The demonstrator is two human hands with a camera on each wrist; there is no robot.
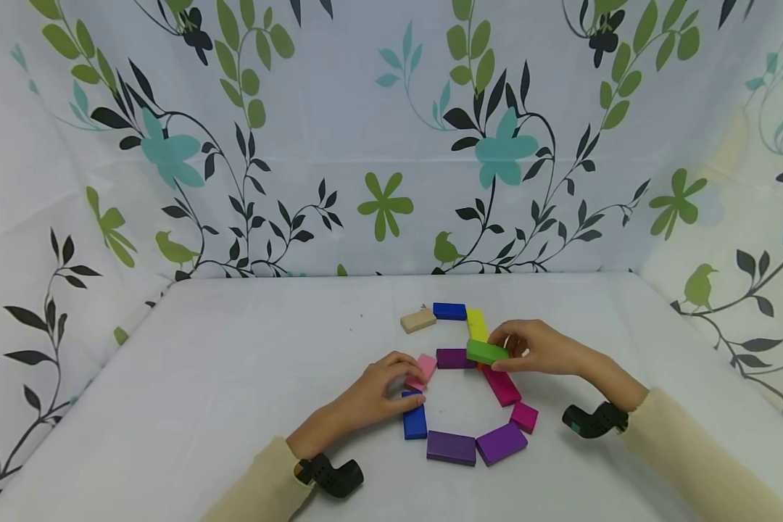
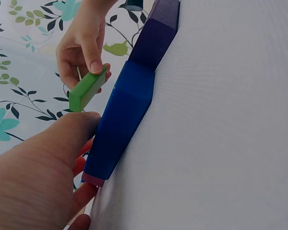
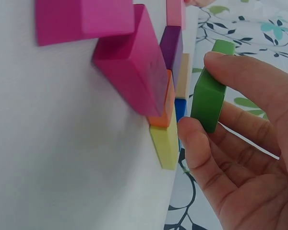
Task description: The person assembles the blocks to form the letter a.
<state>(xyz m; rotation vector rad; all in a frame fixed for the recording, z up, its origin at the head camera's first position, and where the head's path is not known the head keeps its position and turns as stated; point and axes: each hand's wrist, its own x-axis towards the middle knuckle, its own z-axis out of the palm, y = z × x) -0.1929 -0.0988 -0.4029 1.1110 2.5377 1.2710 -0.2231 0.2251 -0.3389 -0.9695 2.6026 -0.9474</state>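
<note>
My right hand (image 1: 540,347) holds a green block (image 1: 486,352) between thumb and fingers. In the head view the block overlaps the yellow block (image 1: 477,325), a purple block (image 1: 453,358) and the mostly hidden orange block (image 3: 164,105). At the left of the ring of blocks, my left hand (image 1: 380,386) has its fingertips at the pink block (image 1: 423,371). Its straight thumb touches the upper end of a blue block (image 1: 415,422). The left wrist view shows only a small end of the pink block beyond the blue one.
Two dark purple blocks (image 1: 452,447) (image 1: 501,443) form the near side. On the right lie a small magenta block (image 1: 524,417) and a longer magenta block (image 1: 502,386). Farther back are another blue block (image 1: 449,312) and a tan block (image 1: 418,320). White cloth covers the table (image 1: 267,348).
</note>
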